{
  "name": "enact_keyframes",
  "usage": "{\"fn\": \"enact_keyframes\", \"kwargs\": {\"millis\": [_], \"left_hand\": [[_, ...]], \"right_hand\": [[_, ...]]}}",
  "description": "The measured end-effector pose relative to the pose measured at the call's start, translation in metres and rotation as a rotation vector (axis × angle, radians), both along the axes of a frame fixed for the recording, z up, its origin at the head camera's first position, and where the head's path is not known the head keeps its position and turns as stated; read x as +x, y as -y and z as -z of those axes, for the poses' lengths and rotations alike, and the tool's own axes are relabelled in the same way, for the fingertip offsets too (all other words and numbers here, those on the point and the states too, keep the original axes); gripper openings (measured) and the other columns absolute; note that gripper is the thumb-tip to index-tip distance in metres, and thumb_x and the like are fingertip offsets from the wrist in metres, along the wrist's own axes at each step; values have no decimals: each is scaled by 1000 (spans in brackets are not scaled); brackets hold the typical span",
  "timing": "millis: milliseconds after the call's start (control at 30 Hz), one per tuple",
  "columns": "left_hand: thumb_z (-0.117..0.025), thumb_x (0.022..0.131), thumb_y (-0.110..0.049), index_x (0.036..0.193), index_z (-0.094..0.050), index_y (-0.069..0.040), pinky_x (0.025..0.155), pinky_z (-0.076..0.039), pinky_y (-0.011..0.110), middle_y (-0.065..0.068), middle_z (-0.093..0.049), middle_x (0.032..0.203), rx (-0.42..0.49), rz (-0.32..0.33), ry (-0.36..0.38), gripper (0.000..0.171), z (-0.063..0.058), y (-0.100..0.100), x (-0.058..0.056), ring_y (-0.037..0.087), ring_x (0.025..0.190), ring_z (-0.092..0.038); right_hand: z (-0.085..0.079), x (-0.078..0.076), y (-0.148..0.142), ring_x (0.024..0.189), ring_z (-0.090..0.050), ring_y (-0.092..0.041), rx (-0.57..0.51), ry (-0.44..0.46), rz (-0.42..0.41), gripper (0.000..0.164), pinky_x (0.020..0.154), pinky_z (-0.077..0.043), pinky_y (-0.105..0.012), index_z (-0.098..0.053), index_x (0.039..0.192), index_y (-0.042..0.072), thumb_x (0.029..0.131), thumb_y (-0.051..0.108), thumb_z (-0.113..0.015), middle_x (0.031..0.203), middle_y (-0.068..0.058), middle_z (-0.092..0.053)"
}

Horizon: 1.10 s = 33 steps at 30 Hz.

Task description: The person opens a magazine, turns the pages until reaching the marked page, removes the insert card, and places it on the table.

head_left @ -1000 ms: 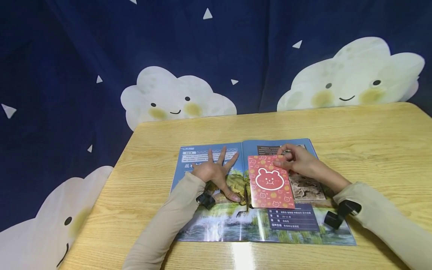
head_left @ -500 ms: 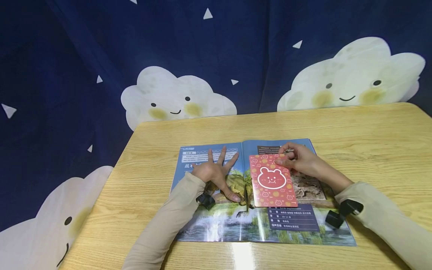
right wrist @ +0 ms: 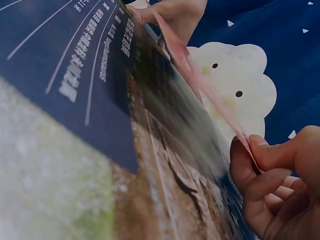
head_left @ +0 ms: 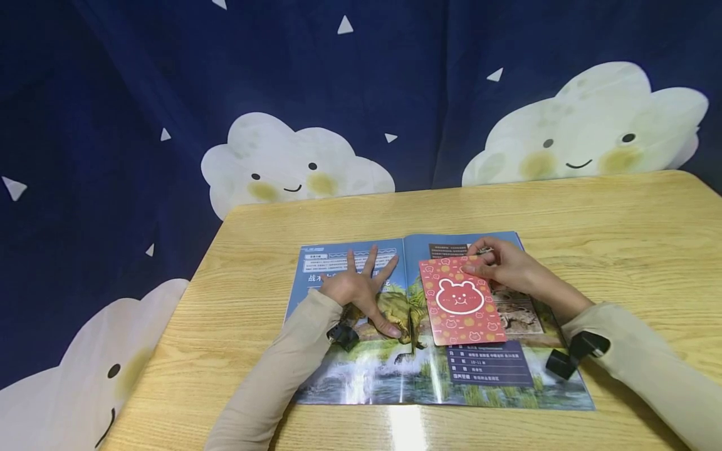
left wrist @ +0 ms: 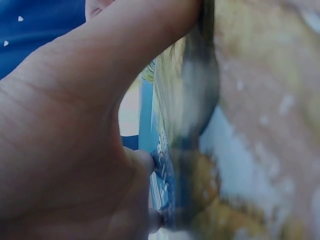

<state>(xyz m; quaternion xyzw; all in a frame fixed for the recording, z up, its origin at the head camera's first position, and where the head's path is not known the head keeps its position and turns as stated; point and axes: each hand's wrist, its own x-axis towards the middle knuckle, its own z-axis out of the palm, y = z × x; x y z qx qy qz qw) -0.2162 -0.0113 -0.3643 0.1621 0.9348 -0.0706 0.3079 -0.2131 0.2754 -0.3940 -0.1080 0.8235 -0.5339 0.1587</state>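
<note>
An illustrated magazine (head_left: 361,376) lies spread flat, with a dinosaur scene across both pages. My left hand (head_left: 361,291) rests on its left page, fingers splayed and straight, thumb reaching toward the fold. In the right wrist view, my right hand (right wrist: 285,185) pinches the edge of a thin pink card (right wrist: 215,95) between thumb and fingers. Seen from the head, that card (head_left: 459,300) has a white-outlined bear face and slants slightly over the right page, hiding part of a photo and text there. My right hand (head_left: 502,266) is at its upper right corner.
A light wooden table (head_left: 254,250) carries the magazine and extends to both sides. Behind it hangs a dark blue curtain (head_left: 417,75) printed with smiling clouds and small white triangles. Black camera straps (head_left: 344,336) are worn on both wrists.
The pink card has shifted slightly right and tilted, its lower end swinging rightward in my right hand's pinch. My left hand stays in place on the magazine.
</note>
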Motion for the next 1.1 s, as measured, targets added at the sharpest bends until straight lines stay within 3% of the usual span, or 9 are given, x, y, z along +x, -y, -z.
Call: {"fn": "enact_keyframes", "kwargs": {"millis": [200, 533, 800, 1100], "left_hand": [[-69, 46, -87, 145, 18, -52, 89, -15, 85, -7, 30, 155, -4, 5, -11, 136, 0, -1, 0, 41, 142, 19], [-67, 46, -88, 145, 18, -52, 88, -17, 85, -7, 29, 155, -9, 17, -20, 136, 1, 0, 0, 41, 142, 18], [-68, 46, -88, 146, 17, -52, 88, -17, 85, -7, 29, 156, -3, 16, -18, 135, 0, 0, 0, 41, 142, 18], [-67, 47, -88, 145, 17, -52, 88, -18, 85, -7, 28, 156, -8, 23, -19, 134, 1, 1, 0, 42, 142, 16]], "right_hand": [[0, 1, -7, 48, -40, -11, -10, -4, -9, 34, 44, -34, -25, -43, 119, -5, 97, 14, -60, 77, -9, -65], [2, 3, -24, 64, -65, -19, -21, 13, 47, 35, 51, -53, -33, -41, 122, -5, 98, 13, -58, 80, -8, -67], [1, 2, -38, 53, -48, -10, 8, 3, 79, 35, 46, -39, -25, -41, 123, -5, 99, 14, -57, 77, -4, -64], [1, 4, -49, 65, -63, -14, 46, -18, 97, 35, 55, -53, -32, -42, 122, -5, 98, 16, -58, 80, -8, -65]]}}
